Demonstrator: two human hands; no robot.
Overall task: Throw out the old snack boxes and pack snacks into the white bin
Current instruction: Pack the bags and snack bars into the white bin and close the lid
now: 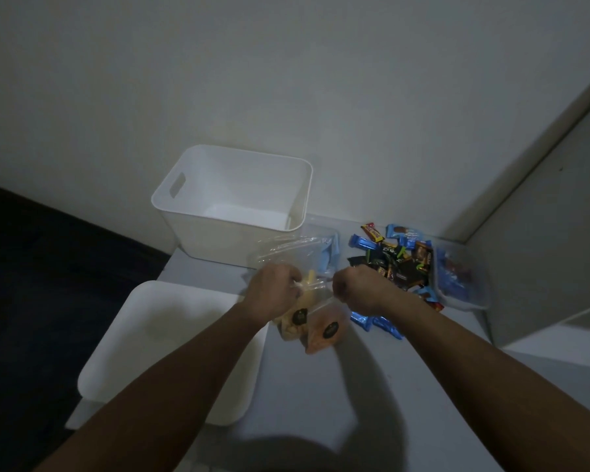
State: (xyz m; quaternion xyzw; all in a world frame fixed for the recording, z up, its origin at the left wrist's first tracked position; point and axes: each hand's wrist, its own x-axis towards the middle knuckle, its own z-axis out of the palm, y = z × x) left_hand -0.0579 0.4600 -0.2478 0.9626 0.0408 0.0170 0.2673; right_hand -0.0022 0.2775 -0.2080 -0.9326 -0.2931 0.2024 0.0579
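A white bin [191,229] with a handle slot stands at the back of the grey table, its inside bare. In front of it both my hands pinch the top of clear snack pouches: my left hand [274,289] and my right hand [356,289] hold the upper edge. A pouch of yellow snacks [295,323] and a pouch of orange snacks [322,330] hang below them. A clear plastic snack box [307,247] lies behind my hands. Several wrapped chocolate bars [397,264] lie in a heap to the right.
A white lid or second bin [157,338] lies at the table's left front edge. Another clear box [464,277] with blue wrappers sits at the far right. Blue bars [377,323] lie under my right wrist. A wall stands behind; dark floor lies to the left.
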